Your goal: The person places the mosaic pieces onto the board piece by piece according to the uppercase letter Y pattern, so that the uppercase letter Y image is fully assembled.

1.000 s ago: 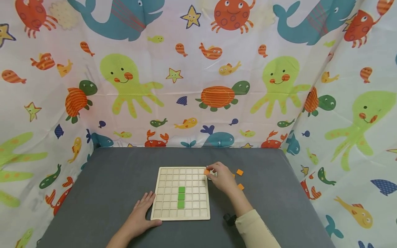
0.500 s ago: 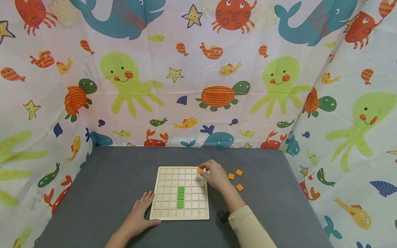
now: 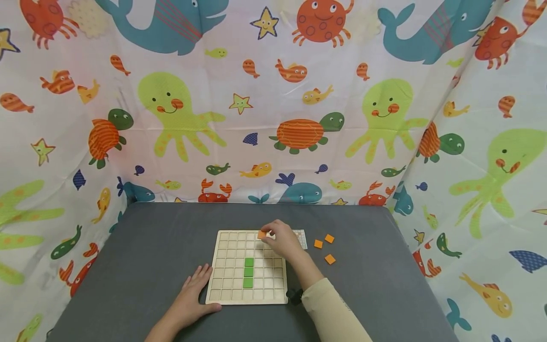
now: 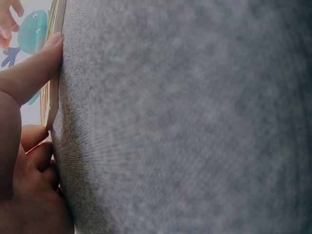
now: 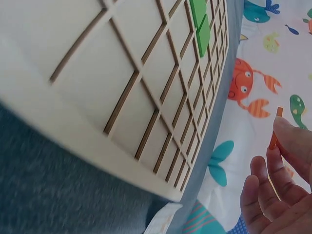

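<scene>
A pale wooden grid board (image 3: pixel 246 302) lies on the grey table, with a column of three green tiles (image 3: pixel 249 271) set in its cells. My left hand (image 3: pixel 191 295) rests at the board's near left corner, thumb against the front edge and the other fingers along the left side; the left wrist view shows the thumb (image 4: pixel 41 66) on the board's edge. Between thumb and fingertips my right hand (image 3: pixel 283 243) pinches an orange square tile (image 3: pixel 261 234), above the board's far rows. That tile (image 5: pixel 276 127) appears edge-on in the right wrist view, apart from the board.
Three loose orange tiles (image 3: pixel 329 238) lie on the table right of the board. A small white card with a printed grid (image 3: pixel 301 239) sits by the board's far right corner, partly behind my right hand. A curtain (image 3: pixel 256 142) with sea animals surrounds the table.
My right hand has carried the orange tile leftward from the board's far right corner to over its far rows, uncovering the white card. The left hand has stayed in place.
</scene>
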`<state>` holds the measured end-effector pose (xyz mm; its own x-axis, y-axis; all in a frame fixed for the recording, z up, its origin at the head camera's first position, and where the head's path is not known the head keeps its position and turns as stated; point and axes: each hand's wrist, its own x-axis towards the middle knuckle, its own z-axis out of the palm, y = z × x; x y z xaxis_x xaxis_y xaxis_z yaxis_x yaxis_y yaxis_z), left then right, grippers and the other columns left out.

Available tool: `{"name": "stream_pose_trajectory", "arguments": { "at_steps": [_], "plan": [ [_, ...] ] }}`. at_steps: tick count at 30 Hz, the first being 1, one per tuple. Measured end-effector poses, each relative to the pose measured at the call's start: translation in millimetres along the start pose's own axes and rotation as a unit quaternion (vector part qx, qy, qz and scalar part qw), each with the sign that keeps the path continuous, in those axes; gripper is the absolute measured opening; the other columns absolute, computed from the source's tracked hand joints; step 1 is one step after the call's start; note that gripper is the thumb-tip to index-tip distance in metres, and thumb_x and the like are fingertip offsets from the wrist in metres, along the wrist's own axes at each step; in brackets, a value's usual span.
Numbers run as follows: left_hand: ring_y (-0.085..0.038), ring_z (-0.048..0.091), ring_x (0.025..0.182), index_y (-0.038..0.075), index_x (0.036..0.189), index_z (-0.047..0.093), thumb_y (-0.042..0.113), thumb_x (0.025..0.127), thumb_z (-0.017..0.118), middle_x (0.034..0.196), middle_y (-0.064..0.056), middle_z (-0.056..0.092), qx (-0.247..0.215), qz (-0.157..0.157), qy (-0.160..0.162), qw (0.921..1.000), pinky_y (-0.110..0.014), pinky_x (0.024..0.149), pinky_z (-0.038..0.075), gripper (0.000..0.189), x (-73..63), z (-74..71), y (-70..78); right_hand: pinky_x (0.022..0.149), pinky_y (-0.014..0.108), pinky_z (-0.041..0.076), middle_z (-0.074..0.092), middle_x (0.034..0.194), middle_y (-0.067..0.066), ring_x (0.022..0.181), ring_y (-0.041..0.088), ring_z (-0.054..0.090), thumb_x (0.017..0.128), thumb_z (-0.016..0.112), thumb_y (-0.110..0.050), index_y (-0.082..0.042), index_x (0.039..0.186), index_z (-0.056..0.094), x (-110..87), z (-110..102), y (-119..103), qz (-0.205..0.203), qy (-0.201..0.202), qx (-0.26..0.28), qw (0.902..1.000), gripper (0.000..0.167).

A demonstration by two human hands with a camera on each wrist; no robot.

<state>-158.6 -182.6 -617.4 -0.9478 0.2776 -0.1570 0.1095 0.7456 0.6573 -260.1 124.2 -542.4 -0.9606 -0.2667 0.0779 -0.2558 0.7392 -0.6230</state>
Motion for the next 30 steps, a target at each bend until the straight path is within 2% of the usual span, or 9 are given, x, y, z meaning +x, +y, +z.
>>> {"name": "stream_pose_trajectory", "arguments": {
  "at_steps": [6,14,21,30],
  "plan": [
    [-0.035,0.011,0.157,0.009,0.159,0.03,0.054,0.068,0.088,0.167,-0.014,0.022,-0.003,0.001,-0.002,1.0,-0.061,0.123,0.008,0.117,-0.5,-1.3,2.3,0.079,0.034,0.055,0.066,0.113,0.003,0.101,0.023,0.064,0.094,0.073,-0.021,-0.014,0.117,0.075,6.4,10.4,-9.1,-0.003,-0.016,0.014,0.9998,0.024],
    [-0.037,0.011,0.156,0.008,0.16,0.03,0.055,0.069,0.087,0.167,-0.015,0.022,0.003,0.001,-0.005,1.0,-0.062,0.122,0.008,0.117,-2.2,-4.2,0.7,0.078,0.03,0.055,0.066,0.109,0.002,0.1,0.022,0.064,0.092,0.076,-0.021,-0.014,0.116,0.075,19.0,27.4,-26.6,-0.001,-0.037,0.012,0.9992,0.025],
    [-0.037,0.011,0.156,0.008,0.159,0.031,0.054,0.069,0.087,0.167,-0.016,0.023,0.001,0.002,-0.006,1.0,-0.062,0.122,0.008,0.116,-2.9,-4.4,2.0,0.075,0.026,0.053,0.066,0.107,-0.001,0.096,0.015,0.063,0.091,0.076,-0.022,-0.017,0.114,0.077,29.8,40.6,-36.9,0.002,-0.05,-0.017,0.9986,0.024],
    [-0.037,0.011,0.156,0.01,0.16,0.03,0.055,0.069,0.087,0.167,-0.015,0.022,-0.001,-0.003,-0.008,1.0,-0.062,0.122,0.008,0.116,-0.5,-1.7,2.6,0.077,0.028,0.054,0.067,0.105,0.0,0.097,0.015,0.063,0.09,0.078,-0.024,-0.016,0.111,0.077,42.8,58.3,-39.9,0.009,-0.067,-0.035,0.9971,0.023]
  ]
}}
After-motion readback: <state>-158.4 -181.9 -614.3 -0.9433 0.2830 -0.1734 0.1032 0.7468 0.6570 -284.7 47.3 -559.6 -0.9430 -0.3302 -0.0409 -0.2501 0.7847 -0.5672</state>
